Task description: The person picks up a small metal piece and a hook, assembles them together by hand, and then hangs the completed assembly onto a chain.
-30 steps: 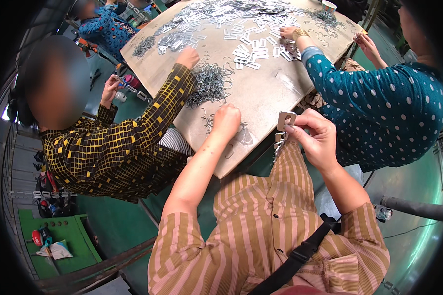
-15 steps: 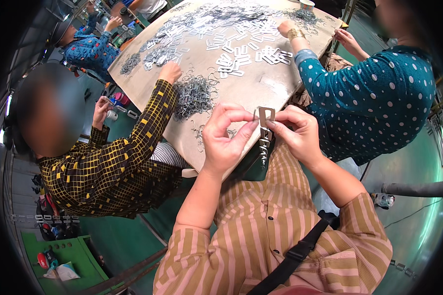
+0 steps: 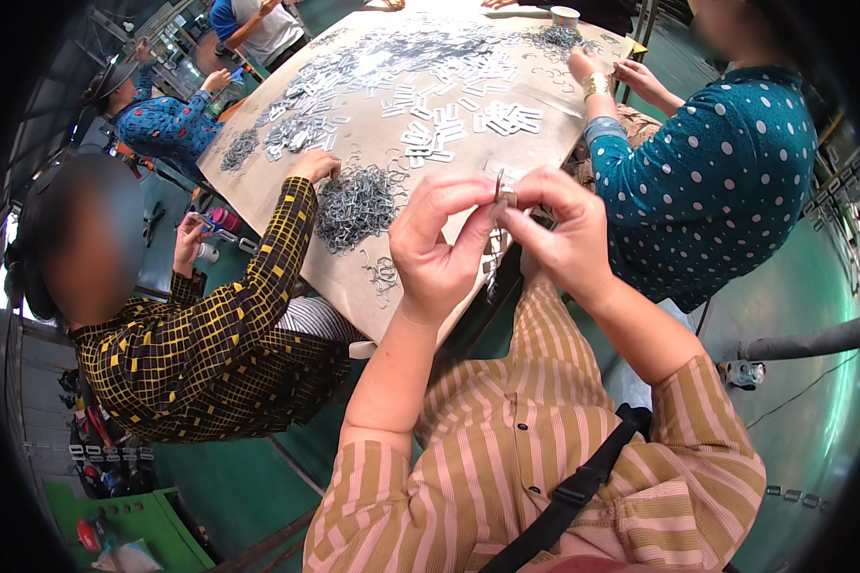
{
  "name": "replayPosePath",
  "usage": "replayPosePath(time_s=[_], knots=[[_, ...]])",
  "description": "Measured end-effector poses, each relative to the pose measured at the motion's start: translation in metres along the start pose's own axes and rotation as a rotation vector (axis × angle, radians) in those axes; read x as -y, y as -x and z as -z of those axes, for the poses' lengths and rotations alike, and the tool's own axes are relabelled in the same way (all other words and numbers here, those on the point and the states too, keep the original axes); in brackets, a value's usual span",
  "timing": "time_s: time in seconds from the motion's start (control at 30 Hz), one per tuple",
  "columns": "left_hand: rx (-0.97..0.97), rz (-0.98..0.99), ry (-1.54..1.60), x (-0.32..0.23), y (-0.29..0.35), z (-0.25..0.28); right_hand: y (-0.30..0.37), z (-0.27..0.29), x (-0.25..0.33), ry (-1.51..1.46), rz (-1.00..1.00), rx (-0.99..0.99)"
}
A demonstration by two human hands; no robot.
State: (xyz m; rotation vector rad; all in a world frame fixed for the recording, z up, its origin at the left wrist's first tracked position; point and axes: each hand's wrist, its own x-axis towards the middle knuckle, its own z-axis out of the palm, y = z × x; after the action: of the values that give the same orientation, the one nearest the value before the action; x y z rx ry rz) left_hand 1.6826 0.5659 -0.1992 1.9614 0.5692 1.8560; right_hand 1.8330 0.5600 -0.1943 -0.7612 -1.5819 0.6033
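Note:
Before my chest, above the near table corner, both hands meet fingertip to fingertip. My left hand (image 3: 444,234) is closed in a pinch on a thin curved wire hook (image 3: 500,181), which stands up between the fingers. Pinched in my right hand (image 3: 559,229) is a flat slotted metal link (image 3: 509,199), seen almost edge-on and partly covered by fingers. A short chain of metal links (image 3: 492,272) dangles below the hands. Whether hook and link are joined is hidden. Beyond my left hand lies a pile of wire hooks (image 3: 356,210) on the table.
Flat metal links (image 3: 430,134) are spread over the beige table (image 3: 358,286). A co-worker in a yellow-checked shirt (image 3: 201,344) sits left, reaching to the hook pile. Another in a dotted teal top (image 3: 707,181) works at right. A dark pipe (image 3: 803,339) extends at far right.
My hands have drawn closer together and turned the flat link from face-on to nearly edge-on. The view has shifted slightly. The left co-worker's hand stays by the hook pile.

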Motion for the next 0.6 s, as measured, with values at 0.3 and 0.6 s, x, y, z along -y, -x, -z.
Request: replayPosePath(time_s=[0.3,0.6], knots=[[-0.073,-0.082,0.062,-0.014,-0.029,-0.005,-0.029,0.006,0.026,0.02,0.145,-0.136],[0.072,0.551,-0.434,0.103,0.108,0.006,-0.099,0.03,0.094,-0.304,0.227,-0.428]])
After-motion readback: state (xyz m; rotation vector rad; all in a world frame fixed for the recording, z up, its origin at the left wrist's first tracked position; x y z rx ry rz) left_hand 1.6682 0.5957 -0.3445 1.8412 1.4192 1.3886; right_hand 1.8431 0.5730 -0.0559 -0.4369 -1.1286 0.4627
